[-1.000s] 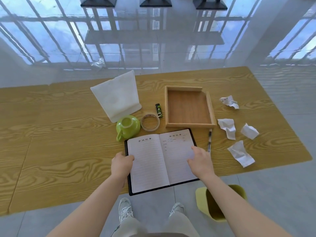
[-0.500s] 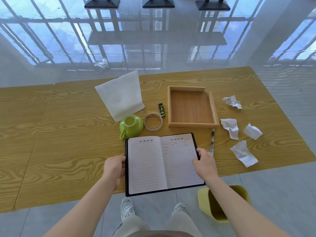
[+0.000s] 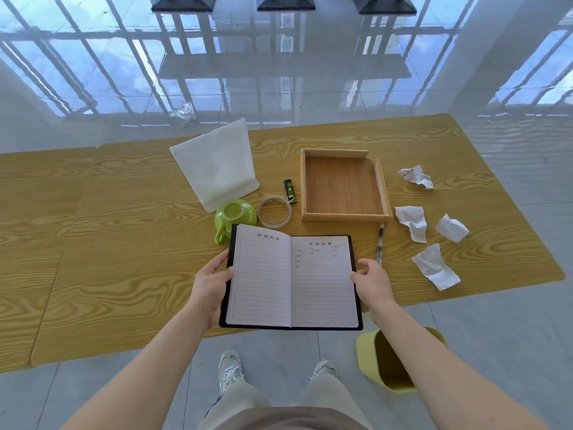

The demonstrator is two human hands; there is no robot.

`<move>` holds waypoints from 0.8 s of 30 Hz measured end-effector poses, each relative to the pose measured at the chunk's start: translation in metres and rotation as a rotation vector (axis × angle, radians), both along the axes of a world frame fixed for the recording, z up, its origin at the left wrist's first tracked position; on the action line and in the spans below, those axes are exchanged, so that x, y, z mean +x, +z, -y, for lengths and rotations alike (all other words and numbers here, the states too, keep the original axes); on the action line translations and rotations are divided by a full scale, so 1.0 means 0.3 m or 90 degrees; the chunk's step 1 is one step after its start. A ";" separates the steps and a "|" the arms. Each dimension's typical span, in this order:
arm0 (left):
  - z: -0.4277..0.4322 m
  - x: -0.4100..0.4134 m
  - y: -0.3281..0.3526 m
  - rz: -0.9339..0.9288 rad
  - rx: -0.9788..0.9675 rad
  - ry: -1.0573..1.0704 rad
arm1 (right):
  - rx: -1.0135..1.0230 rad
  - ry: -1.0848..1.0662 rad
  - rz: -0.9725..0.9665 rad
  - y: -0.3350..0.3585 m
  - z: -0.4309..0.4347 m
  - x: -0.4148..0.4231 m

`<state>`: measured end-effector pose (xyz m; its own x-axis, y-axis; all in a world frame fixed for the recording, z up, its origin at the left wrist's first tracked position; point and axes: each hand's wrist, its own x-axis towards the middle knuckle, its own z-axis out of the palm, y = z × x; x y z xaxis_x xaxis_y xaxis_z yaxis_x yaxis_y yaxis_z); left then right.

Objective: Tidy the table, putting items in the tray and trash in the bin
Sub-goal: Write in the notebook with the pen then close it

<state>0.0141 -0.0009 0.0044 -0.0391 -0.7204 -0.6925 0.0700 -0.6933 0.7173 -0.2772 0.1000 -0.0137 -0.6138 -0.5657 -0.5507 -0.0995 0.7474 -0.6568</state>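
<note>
An open black-covered notebook (image 3: 291, 280) with lined pages is lifted off the table near its front edge. My left hand (image 3: 210, 283) grips its left edge and my right hand (image 3: 372, 282) holds its right edge. Behind it sit an overturned green cup (image 3: 234, 217), a tape roll (image 3: 274, 211), a black lighter (image 3: 290, 192) and an empty wooden tray (image 3: 342, 184). A pen (image 3: 380, 243) lies just right of the notebook. Several crumpled white papers, such as one crumpled paper (image 3: 435, 266), lie at the right. A yellow-green bin (image 3: 387, 358) stands on the floor under my right arm.
A white stand (image 3: 217, 169) leans upright behind the cup. The wooden table (image 3: 93, 243) stretches far to the left. A bit of clear plastic (image 3: 183, 112) lies on the glossy floor beyond the table. My shoes show below the table's front edge.
Both hands slid to the notebook's outer edges, took hold and lifted it off the table toward me. Its near edge now hangs past the table front.
</note>
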 end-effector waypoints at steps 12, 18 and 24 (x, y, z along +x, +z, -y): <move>-0.004 -0.051 0.082 0.055 -0.099 -0.117 | -0.041 -0.053 0.114 -0.004 -0.024 -0.009; -0.049 -0.166 0.136 0.154 -0.277 -0.238 | -0.060 -0.040 0.147 0.012 -0.024 -0.006; -0.122 -0.334 0.157 0.339 -0.442 -0.396 | -0.094 -0.036 0.218 0.037 -0.031 -0.011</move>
